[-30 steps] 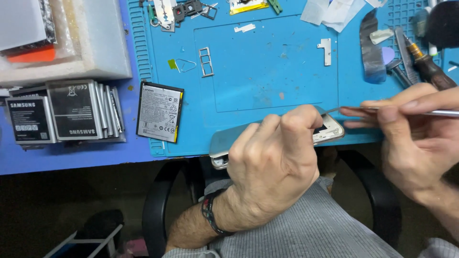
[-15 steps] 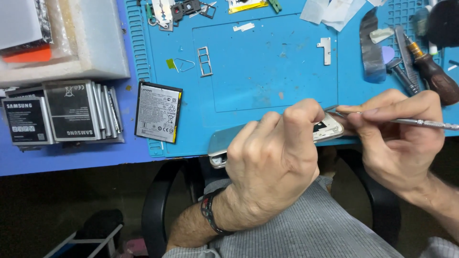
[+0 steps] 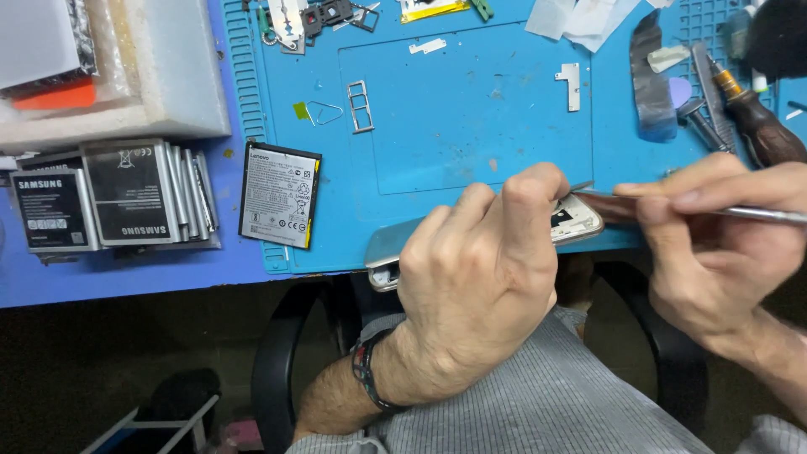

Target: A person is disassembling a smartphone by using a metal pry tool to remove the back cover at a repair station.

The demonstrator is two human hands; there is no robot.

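Phone: an opened smartphone (image 3: 577,220) with a pale metallic frame is seen lying at the front edge of the blue repair mat (image 3: 471,143); its right end, with bare inner parts, is shown, and the middle is hidden under the hand.
Left hand: the left hand (image 3: 479,277) is curled down over the phone, fingers bent and closed on its body, so that it is pinned to the mat.
Right hand: the right hand (image 3: 723,244) is closed in a pinch round a thin metal probe tool (image 3: 756,213), whose tip is laid at the phone's right end.
Loose battery: a flat black phone battery (image 3: 280,195) with a white printed label and a yellow side strip is set at the mat's front left corner.
Battery stack: a row of black batteries (image 3: 126,197) with grey labels is stood on the blue worktop (image 3: 126,277), left of the mat, near the front edge.
Foam box: a white foam block (image 3: 160,76) is placed at the worktop's back left, with an orange packet (image 3: 50,94) beside it.
SIM tray: a small metal tray (image 3: 361,106) is laid on the mat's middle left.
Bracket: a small white metal bracket (image 3: 571,86) is seen toward the mat's back right.
Screwdriver: a brown-handled screwdriver (image 3: 761,126) is laid at the right edge.
Yellow label: a yellow-edged part (image 3: 433,8) is cut off at the mat's back edge.
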